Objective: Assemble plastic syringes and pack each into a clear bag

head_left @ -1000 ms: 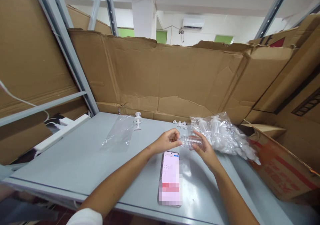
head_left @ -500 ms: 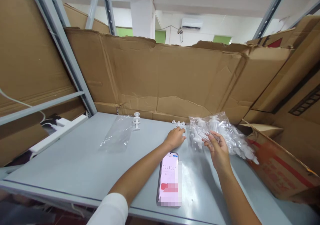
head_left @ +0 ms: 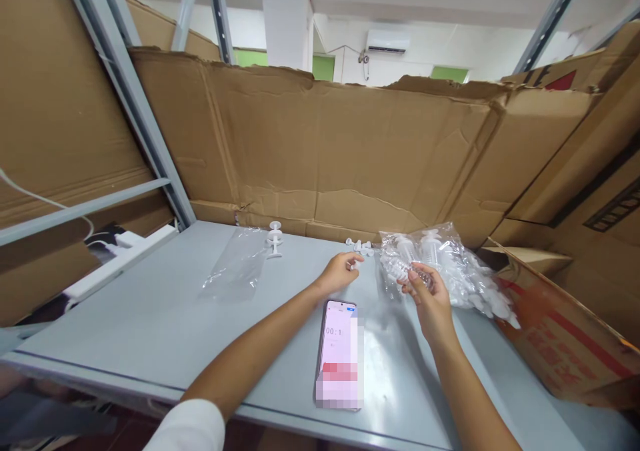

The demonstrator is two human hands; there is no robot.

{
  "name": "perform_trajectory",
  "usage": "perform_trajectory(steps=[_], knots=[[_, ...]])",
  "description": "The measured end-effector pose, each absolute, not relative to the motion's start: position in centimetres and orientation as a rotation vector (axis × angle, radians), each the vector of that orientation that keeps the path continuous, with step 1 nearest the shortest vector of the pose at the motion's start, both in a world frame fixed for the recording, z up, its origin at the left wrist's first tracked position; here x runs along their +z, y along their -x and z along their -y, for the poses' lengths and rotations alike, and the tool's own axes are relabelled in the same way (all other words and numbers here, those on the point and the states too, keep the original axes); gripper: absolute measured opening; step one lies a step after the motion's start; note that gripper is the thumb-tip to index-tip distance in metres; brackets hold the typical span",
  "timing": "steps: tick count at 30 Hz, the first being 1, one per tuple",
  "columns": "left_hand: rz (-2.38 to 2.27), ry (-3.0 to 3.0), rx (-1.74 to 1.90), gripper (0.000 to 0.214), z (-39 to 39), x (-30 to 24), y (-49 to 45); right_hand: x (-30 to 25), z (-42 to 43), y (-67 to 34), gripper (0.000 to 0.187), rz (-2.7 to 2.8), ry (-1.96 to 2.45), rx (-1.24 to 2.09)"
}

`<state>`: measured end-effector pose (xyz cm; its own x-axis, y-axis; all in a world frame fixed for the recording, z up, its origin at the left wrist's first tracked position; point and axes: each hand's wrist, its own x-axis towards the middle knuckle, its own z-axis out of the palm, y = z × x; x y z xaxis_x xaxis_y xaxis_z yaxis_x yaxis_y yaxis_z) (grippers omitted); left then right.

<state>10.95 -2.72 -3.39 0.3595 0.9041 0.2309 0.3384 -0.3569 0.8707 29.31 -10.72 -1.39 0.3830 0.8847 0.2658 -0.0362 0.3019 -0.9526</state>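
My right hand (head_left: pixel 431 297) is closed around a clear, ribbed coil-like piece (head_left: pixel 423 275), held in front of a transparent bag (head_left: pixel 450 257) full of white plastic parts. My left hand (head_left: pixel 341 272) has its fingers curled together, with a bit of a small white plastic piece (head_left: pixel 355 265) showing at the fingertips. Just beyond it, several small white plastic pieces (head_left: pixel 361 246) lie in a loose cluster near the back of the table. Below and between the forearms lies a phone (head_left: pixel 336 344) showing a running timer, partly blurred out.
On the left of the grey table (head_left: pixel 165 317) are a flat clear bag (head_left: pixel 234 264) and a white stem with discs (head_left: pixel 275 239). A power strip (head_left: pixel 120 264) runs along the left edge. A cardboard wall (head_left: pixel 320 144) closes the back, and a cardboard box (head_left: pixel 565 344) stands at right.
My left hand has drawn back from the small white pieces, moving left and toward me. My right hand keeps hold of the clear coil, shifting slightly left.
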Motion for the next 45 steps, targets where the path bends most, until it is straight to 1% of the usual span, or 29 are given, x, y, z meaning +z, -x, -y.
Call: perform_trajectory(steps=[3, 5, 7, 12, 19, 25, 34, 45], knots=[[-0.954, -1.724, 0.983, 0.023, 4.5, -2.1, -9.0, -1.5, 10.9, -28.9, 0.034, 1.023, 1.104, 0.769], [-0.772, -1.387, 1.012, 0.027, 5.8, -1.4, -7.8, -1.6, 11.1, -28.5, 0.033, 1.053, 1.117, 0.778], [-0.714, -1.164, 1.020, 0.029, 6.9, -0.9, -7.0, -1.6, 11.3, -28.1, 0.031, 1.099, 1.124, 0.785], [-0.659, -0.994, 1.039, 0.026, 8.5, -1.2, -6.4, -1.6, 11.9, -27.1, 0.031, 1.250, 1.136, 0.776], [-0.660, -1.001, 1.007, 0.029, 9.1, -2.3, -6.4, -2.1, 12.2, -26.6, 0.029, 1.509, 1.143, 0.636], [-0.667, -1.031, 1.011, 0.035, 9.0, -2.8, -6.4, -2.4, 12.2, -26.8, 0.028, 1.738, 1.026, 0.463], [-0.753, -1.173, 1.032, 0.033, 9.3, -2.8, -6.6, -2.1, 12.2, -27.1, 0.029, 1.929, 0.939, 0.283], [-0.678, -1.059, 0.929, 0.032, 9.3, -3.4, -6.6, -2.0, 12.4, -27.4, 0.034, 2.043, 0.921, 0.260]])
